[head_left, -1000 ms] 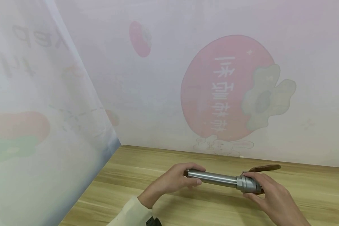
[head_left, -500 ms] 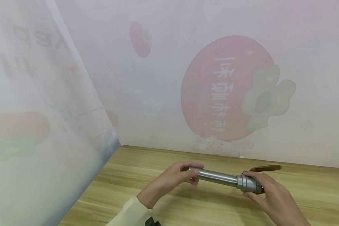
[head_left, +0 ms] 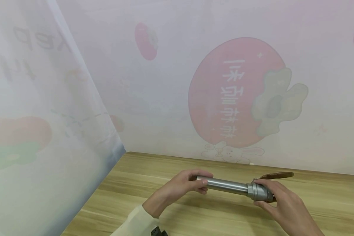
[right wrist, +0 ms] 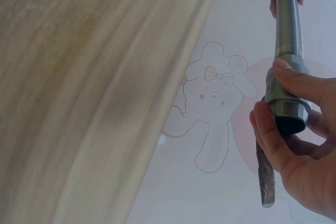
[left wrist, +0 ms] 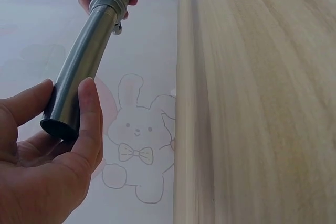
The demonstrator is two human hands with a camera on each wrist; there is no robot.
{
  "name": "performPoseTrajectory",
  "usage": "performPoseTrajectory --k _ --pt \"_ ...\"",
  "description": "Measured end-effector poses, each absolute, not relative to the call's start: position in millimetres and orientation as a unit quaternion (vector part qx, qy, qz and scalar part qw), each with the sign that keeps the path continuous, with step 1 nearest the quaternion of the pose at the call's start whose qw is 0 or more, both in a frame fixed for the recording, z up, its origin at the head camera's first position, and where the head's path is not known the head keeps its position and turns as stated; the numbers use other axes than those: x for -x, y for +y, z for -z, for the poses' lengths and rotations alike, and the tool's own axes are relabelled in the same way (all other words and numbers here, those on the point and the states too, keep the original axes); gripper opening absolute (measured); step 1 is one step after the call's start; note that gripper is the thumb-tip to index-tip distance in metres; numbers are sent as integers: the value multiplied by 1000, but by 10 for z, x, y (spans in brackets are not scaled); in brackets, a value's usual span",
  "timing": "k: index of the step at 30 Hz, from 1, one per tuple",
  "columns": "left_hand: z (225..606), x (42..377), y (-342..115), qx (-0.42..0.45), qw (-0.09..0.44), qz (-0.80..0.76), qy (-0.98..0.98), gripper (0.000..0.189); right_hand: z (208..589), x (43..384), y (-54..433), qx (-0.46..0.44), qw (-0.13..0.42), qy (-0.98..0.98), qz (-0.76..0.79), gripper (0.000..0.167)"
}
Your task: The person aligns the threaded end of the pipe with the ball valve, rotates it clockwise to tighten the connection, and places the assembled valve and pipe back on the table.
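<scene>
A smooth steel pipe [head_left: 228,186] is joined at its right end to a metal ball valve [head_left: 259,192]. My left hand [head_left: 181,186] grips the pipe's free left end, thumb near its open mouth. In the left wrist view the pipe [left wrist: 79,72] runs between thumb and fingers, its round opening facing the camera. My right hand [head_left: 290,205] holds the valve body between thumb and fingers, covering part of it. A brown, worn-looking lever handle [head_left: 278,175] sticks out from the valve. In the right wrist view, threads show where the pipe meets the valve [right wrist: 286,90].
Below the hands is a wood-grain table [head_left: 129,183]. A pale curtain [head_left: 165,108] with printed fruit and a rabbit hangs behind its far edge, and another curtain [head_left: 76,131] borders the left side. A dark device [head_left: 158,231] sits at the left sleeve.
My left hand has shifted its hold on the pipe's end, the thumb coming up onto the pipe, mostly between the first two frames. The right hand and valve stay in place.
</scene>
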State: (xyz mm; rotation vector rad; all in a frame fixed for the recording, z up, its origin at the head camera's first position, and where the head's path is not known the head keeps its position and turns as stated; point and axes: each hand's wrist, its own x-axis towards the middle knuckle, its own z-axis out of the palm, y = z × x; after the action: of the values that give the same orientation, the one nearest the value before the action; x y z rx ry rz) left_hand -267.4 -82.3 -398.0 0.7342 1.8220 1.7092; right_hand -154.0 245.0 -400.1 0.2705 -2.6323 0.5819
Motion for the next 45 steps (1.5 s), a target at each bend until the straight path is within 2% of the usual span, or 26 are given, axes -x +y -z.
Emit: performPoseTrajectory --k 33,45 --pt "3966 2667 -845 -275 240 -613 701 42 3987 1524 2453 -98 217 -949 -206 67" --pt "3984 2673 -840 -273 262 -635 674 41 3993 1510 2453 -99 223 -947 -208 66"
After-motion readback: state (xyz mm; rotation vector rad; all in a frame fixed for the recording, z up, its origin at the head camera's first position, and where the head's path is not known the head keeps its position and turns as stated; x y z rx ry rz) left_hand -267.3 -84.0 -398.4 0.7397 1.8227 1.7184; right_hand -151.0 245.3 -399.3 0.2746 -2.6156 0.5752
